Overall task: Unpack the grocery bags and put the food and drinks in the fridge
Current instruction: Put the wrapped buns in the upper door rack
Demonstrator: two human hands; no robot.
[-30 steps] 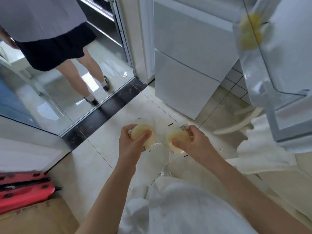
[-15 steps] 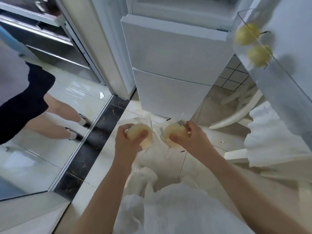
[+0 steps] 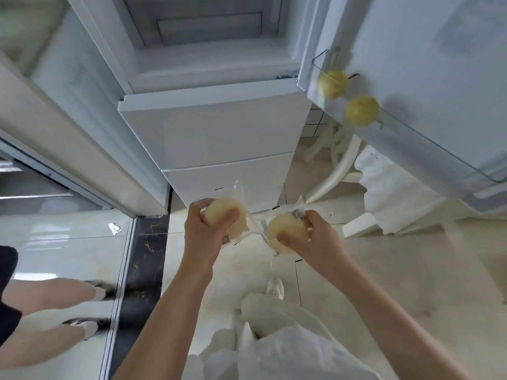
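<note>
My left hand [image 3: 204,233] grips a pale round bun in a clear wrapper [image 3: 226,219]. My right hand [image 3: 310,239] grips a second wrapped bun [image 3: 285,233] beside it. Both are held low in front of the white fridge [image 3: 216,127], whose upper compartment [image 3: 208,37] stands open. Its open door [image 3: 428,78] is at the right, and the clear door shelf [image 3: 411,133] holds two yellow round fruits [image 3: 362,109].
A white grocery bag [image 3: 389,193] lies on the tiled floor at the right beside a white chair leg [image 3: 340,165]. Another person's legs [image 3: 55,300] stand at the left beyond a dark door sill [image 3: 142,259]. My white clothing fills the bottom.
My view has tilted up and swung toward the fridge, bringing its open upper compartment into sight. Both hands keep their buns, held at about the same spacing.
</note>
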